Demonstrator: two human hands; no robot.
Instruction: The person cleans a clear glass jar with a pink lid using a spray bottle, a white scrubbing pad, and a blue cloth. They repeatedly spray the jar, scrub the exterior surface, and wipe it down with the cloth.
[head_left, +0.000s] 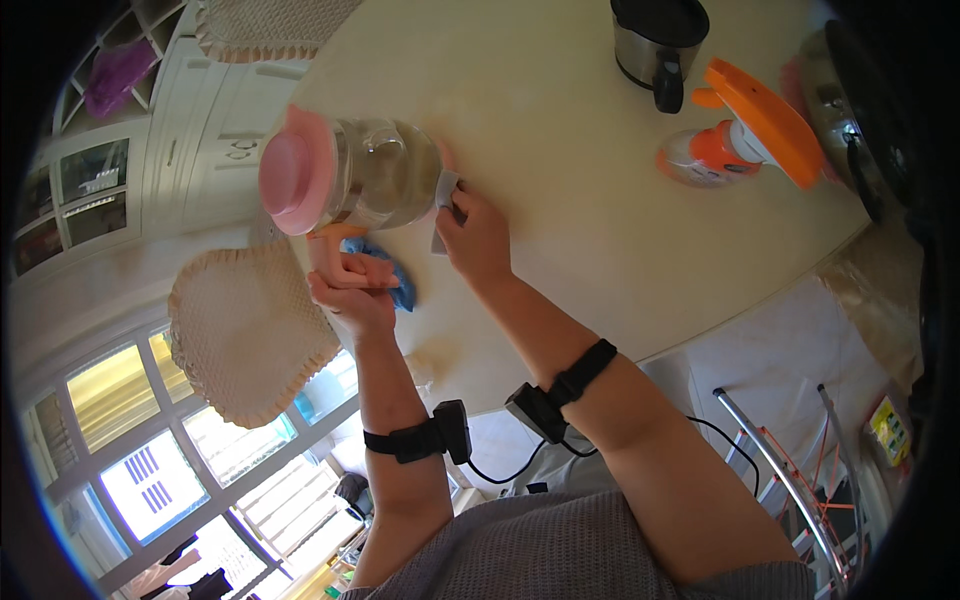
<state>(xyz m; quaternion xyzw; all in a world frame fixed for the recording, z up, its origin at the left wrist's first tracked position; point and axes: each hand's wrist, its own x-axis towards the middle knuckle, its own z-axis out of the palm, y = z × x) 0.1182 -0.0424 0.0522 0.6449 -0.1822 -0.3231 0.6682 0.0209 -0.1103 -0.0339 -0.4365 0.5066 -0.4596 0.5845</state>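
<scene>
A clear pitcher with a pink lid (300, 176) is tilted on its side above the table, its lid towards the left. My left hand (356, 292) grips the pitcher's pink handle (328, 259). Between the fingers of my right hand (476, 232) is a grey cloth or pad (445, 191), held against the base end of the pitcher. Behind my left hand, a blue cloth (405, 289) lies on the table, partly hidden by the hand and handle.
A spray bottle with an orange trigger head (765, 124) stands on the pale table (570, 247) at the right. A steel kettle or jug with a black lid (660, 45) is at the far side. Cushioned chairs (247, 330) border the table's left side. A large dark-lidded pot (855, 135) sits at the right edge.
</scene>
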